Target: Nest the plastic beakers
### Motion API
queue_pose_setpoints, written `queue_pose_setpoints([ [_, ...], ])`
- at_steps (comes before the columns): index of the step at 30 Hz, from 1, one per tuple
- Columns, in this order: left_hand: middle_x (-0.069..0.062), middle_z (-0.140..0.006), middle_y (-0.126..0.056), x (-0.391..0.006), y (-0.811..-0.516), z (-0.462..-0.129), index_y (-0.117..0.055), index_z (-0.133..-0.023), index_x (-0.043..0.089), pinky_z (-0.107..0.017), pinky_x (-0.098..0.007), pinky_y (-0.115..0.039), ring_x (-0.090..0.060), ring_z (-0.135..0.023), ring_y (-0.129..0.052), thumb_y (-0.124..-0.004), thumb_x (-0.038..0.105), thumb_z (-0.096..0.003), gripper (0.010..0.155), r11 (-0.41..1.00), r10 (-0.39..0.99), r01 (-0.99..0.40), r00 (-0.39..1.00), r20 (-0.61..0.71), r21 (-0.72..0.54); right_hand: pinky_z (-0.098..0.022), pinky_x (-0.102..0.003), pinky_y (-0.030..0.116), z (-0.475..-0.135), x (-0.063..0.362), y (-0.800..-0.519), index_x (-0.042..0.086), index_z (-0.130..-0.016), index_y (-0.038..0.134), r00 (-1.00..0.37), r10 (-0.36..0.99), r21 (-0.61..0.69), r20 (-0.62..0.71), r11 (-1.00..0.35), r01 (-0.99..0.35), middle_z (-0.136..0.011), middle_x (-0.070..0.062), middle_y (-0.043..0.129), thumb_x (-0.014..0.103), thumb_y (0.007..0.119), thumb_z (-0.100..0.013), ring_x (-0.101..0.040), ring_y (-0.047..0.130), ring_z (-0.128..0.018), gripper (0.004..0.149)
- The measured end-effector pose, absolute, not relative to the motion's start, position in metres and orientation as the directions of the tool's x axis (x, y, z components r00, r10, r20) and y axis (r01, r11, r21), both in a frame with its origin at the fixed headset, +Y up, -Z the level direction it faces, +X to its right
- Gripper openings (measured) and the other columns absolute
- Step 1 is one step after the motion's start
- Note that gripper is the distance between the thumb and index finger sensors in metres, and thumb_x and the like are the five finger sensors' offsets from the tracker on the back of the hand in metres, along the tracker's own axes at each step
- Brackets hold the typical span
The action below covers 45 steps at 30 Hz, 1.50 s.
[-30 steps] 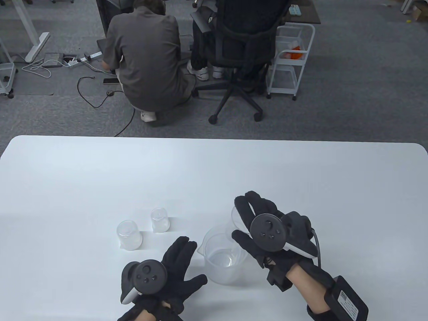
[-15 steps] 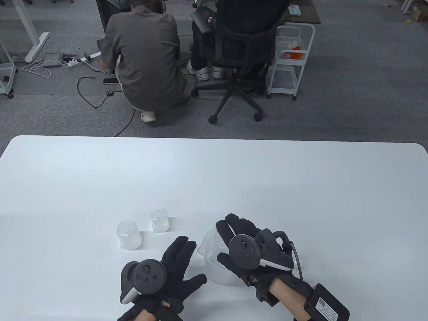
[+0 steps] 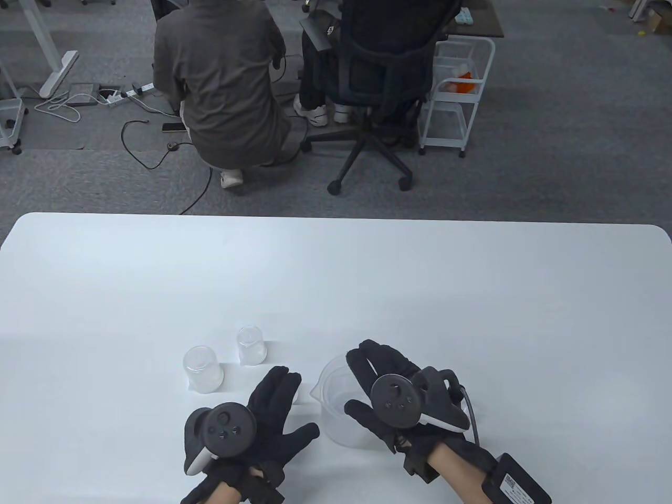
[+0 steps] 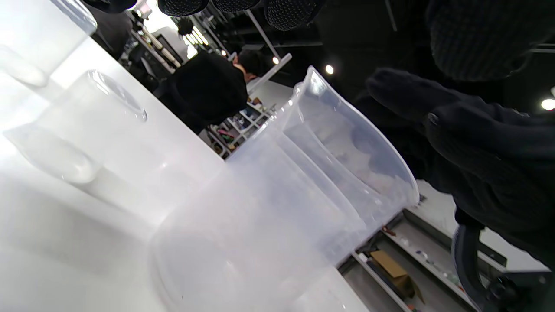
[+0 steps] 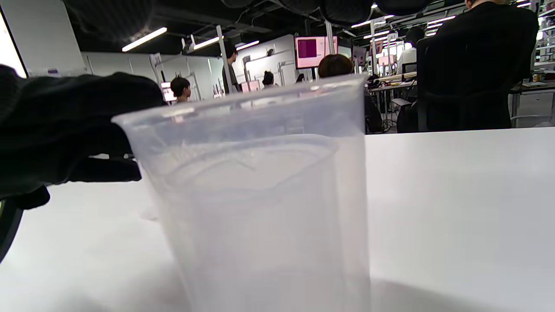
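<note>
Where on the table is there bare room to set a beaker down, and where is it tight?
The white table lies bare across its far half and to the right of the right hand. It is crowded near the front: two small clear upturned beakers, the left hand and the large clear plastic beaker.

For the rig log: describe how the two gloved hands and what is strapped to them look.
Both the left hand and the right hand wear black knit gloves. Each back carries a round black tracker with small buttons and a white underside. A grey cable runs from the right tracker to a black box with a white label on the forearm. Bare skin shows at both wrists.
</note>
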<state>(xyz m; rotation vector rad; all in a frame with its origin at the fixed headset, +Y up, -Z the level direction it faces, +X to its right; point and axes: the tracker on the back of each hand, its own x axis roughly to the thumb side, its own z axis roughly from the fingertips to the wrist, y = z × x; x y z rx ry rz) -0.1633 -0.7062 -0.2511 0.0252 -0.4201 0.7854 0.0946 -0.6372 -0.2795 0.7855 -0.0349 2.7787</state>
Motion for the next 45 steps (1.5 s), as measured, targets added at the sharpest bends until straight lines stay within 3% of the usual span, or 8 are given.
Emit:
queue_pose_setpoints([
  [13,-0.019,-0.113,-0.026,-0.219,-0.671,-0.303,-0.039,-0.108,0.013,-0.070,-0.071,-0.045,-0.055,-0.105,-0.035,-0.072,0.065,-0.0432,0.090,0.852,0.523,-0.522,0.848,0.082,-0.029,-0.068,-0.060,0.051,-0.272,0.134,-0.644,0.013,-0.104,0.042,-0.729,0.494,-0.015,0.474,-0.823,-0.568,-0.114,-0.020,0.040,0.056,0.070,-0.047,-0.048,0.051,-0.100,0.076],
  [21,-0.019,-0.112,-0.025,-0.249,-0.688,-0.338,-0.038,-0.107,0.013,-0.070,-0.070,-0.045,-0.054,-0.105,-0.035,-0.074,0.062,-0.0431,0.089,0.905,0.414,-0.421,0.903,-0.116,-0.052,-0.068,-0.061,0.051,-0.270,0.145,-0.652,0.012,-0.104,0.042,-0.683,0.572,0.001,0.455,-0.767,-0.642,-0.114,-0.020,0.040,0.056,0.070,-0.048,-0.048,0.050,-0.100,0.076],
  [29,-0.017,-0.112,-0.024,-0.261,-0.722,-0.349,-0.038,-0.107,0.016,-0.069,-0.070,-0.046,-0.054,-0.105,-0.036,-0.074,0.060,-0.0431,0.086,0.949,0.255,-0.290,0.938,-0.237,-0.127,-0.068,-0.061,0.051,-0.269,0.150,-0.657,0.012,-0.104,0.042,-0.663,0.601,0.010,0.447,-0.744,-0.668,-0.114,-0.020,0.040,0.056,0.069,-0.048,-0.048,0.050,-0.100,0.076],
  [34,-0.018,-0.112,-0.027,-0.268,-0.737,-0.344,-0.038,-0.107,0.019,-0.068,-0.068,-0.054,-0.054,-0.104,-0.043,-0.074,0.055,-0.0440,0.081,0.943,0.285,-0.320,0.918,-0.275,-0.094,-0.068,-0.061,0.051,-0.268,0.153,-0.660,0.012,-0.104,0.042,-0.658,0.608,0.016,0.445,-0.740,-0.673,-0.114,-0.021,0.040,0.056,0.069,-0.048,-0.049,0.050,-0.100,0.076],
  [39,-0.019,-0.110,-0.036,-0.271,-0.738,-0.340,-0.044,-0.105,0.015,-0.065,-0.059,-0.066,-0.048,-0.099,-0.061,-0.074,0.047,-0.0448,0.074,0.944,0.307,-0.329,0.912,-0.274,-0.038,-0.068,-0.061,0.051,-0.268,0.152,-0.660,0.012,-0.104,0.042,-0.659,0.605,0.017,0.447,-0.743,-0.670,-0.114,-0.021,0.040,0.056,0.069,-0.048,-0.049,0.050,-0.100,0.076],
  [45,-0.020,-0.108,-0.041,-0.278,-0.737,-0.332,-0.046,-0.104,0.013,-0.062,-0.056,-0.069,-0.048,-0.095,-0.066,-0.073,0.045,-0.0449,0.072,0.926,0.368,-0.377,0.887,-0.280,0.022,-0.068,-0.061,0.051,-0.268,0.152,-0.660,0.012,-0.104,0.042,-0.672,0.589,0.005,0.450,-0.754,-0.657,-0.114,-0.020,0.040,0.056,0.070,-0.048,-0.049,0.050,-0.100,0.076],
])
